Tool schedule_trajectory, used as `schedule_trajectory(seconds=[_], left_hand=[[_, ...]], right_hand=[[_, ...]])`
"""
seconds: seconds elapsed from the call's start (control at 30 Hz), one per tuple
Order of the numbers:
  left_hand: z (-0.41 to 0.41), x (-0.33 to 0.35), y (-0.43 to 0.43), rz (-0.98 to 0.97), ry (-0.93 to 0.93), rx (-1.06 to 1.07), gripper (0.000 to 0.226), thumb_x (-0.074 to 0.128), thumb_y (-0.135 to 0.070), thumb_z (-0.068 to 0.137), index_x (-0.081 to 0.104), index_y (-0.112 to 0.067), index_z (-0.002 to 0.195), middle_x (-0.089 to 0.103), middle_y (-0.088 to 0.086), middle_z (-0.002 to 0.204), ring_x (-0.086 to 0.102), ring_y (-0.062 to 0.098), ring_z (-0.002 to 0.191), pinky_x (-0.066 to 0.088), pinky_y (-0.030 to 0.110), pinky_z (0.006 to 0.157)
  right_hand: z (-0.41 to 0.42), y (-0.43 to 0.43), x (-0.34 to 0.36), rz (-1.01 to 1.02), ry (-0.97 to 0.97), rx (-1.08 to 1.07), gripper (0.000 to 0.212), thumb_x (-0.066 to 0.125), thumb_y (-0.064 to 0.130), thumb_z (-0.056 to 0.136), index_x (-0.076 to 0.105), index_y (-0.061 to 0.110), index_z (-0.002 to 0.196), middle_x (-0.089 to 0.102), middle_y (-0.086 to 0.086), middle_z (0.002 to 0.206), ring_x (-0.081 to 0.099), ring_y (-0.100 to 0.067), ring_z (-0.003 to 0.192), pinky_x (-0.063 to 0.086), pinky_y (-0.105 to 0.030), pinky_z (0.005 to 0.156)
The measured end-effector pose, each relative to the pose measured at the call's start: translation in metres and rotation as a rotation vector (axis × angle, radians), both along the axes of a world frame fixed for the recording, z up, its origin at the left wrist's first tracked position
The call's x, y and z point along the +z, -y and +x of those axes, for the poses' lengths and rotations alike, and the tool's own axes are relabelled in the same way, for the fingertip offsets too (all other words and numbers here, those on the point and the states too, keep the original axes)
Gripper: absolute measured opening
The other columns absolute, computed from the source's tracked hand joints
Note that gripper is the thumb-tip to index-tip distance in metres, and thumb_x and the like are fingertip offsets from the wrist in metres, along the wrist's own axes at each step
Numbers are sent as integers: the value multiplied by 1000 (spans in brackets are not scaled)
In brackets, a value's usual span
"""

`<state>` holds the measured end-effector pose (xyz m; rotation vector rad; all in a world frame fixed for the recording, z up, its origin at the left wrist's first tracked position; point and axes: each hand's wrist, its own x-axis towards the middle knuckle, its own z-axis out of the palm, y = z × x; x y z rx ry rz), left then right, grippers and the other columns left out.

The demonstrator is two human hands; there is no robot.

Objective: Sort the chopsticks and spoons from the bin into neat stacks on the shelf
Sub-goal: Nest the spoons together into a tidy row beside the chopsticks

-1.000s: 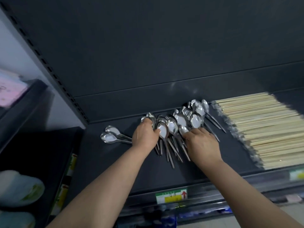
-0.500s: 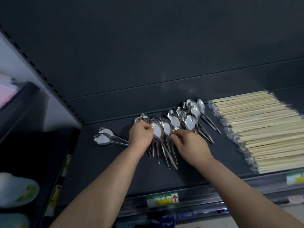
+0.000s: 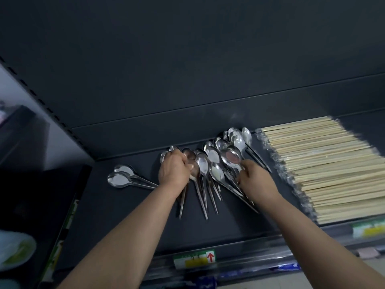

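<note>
We see the left hand (image 3: 174, 171) curled around the necks of shiny steel spoons (image 3: 202, 165), the right hand (image 3: 257, 180) gripping other handles of this pile on the dark grey metal shelf (image 3: 125, 215). Pale wooden chopsticks (image 3: 325, 163) (in clear wrapping) lie right of the right hand, two nested spoons (image 3: 119, 178) left of the left hand.

One dark shelf (image 3: 229, 230) carries a pair of spoons (image 3: 119, 177) set apart at left, a fanned cluster of spoons (image 3: 210, 161) numbering roughly sixteen, too overlapped for a firm count, and one stack of chopsticks (image 3: 325, 167), dozens strong. Two hands show, left hand (image 3: 173, 170) and right hand (image 3: 257, 180); two price labels (image 3: 194, 259) front the rail.
</note>
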<state>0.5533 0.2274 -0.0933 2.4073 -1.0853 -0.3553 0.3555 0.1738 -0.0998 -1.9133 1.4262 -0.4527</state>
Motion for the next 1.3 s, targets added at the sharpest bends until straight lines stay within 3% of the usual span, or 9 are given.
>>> schedule_trajectory(seconds=[0.13, 0.3, 0.5, 0.7, 0.87, 0.97, 1.1, 1.23, 1.3], left_hand=[[6, 7, 1, -24, -109, -16, 7, 65, -24, 91, 59, -20, 88, 65, -3, 89, 61, 17, 84, 48, 30, 72], [-5, 14, 9, -82, -346, -60, 11, 61, -21, 94, 56, -25, 84, 63, -1, 93, 63, 17, 89, 56, 41, 84], [-43, 14, 28, 90, 37, -155, 18, 56, -22, 89, 67, -12, 79, 70, 6, 93, 64, 29, 92, 51, 32, 73], [-52, 14, 30, 181, 130, -155, 24, 55, -26, 89, 61, -14, 70, 69, 8, 85, 63, 29, 81, 42, 30, 61], [-49, 21, 25, -28, -61, -146, 16, 56, -27, 91, 61, -22, 77, 67, -7, 78, 67, 20, 76, 57, 39, 73], [-54, 23, 19, -209, -257, -91, 13, 61, -26, 92, 58, -26, 79, 65, -5, 80, 69, 21, 72, 59, 44, 73], [-48, 21, 0, -304, -419, -35, 14, 59, -19, 95, 55, -24, 82, 67, 2, 84, 66, 16, 60, 61, 41, 69], [-31, 26, -26, -343, -455, -9, 11, 59, -17, 94, 58, -18, 84, 67, 4, 80, 66, 19, 64, 60, 46, 72], [-21, 29, -36, -378, -455, 24, 10, 59, -17, 94, 58, -18, 84, 70, 8, 87, 70, 22, 74, 60, 46, 73]], right_hand=[[1, 2, -4, 65, 25, 6, 41, 39, 11, 92, 50, 15, 131, 69, -8, 96, 66, -28, 86, 55, -42, 73], [0, 8, -3, 102, 45, -11, 45, 39, 12, 90, 48, 15, 134, 69, -9, 99, 67, -26, 88, 56, -44, 76], [-13, 13, 1, 83, 36, -29, 41, 43, 10, 90, 52, 15, 129, 71, -7, 96, 67, -25, 86, 52, -33, 71], [-24, 16, 4, 107, 107, -40, 40, 44, 11, 90, 53, 17, 128, 70, -7, 98, 67, -26, 89, 55, -46, 78], [-20, 12, 12, 245, 284, 13, 28, 42, 8, 95, 52, 21, 118, 68, -6, 90, 68, -21, 77, 58, -42, 71], [-9, 7, 14, 327, 383, 54, 18, 39, 11, 98, 57, 16, 97, 64, -6, 81, 57, -16, 62, 49, -34, 58], [5, -3, 19, 359, 410, 62, 25, 33, 7, 99, 57, 13, 91, 59, -6, 74, 53, -15, 54, 45, -24, 47], [26, -13, 21, 275, 284, 106, 25, 32, 10, 92, 55, 19, 89, 65, -12, 82, 65, -33, 70, 59, -44, 63], [40, -24, 27, 245, 205, 225, 25, 36, 15, 88, 60, 20, 91, 68, -11, 86, 69, -32, 71, 58, -41, 64]])
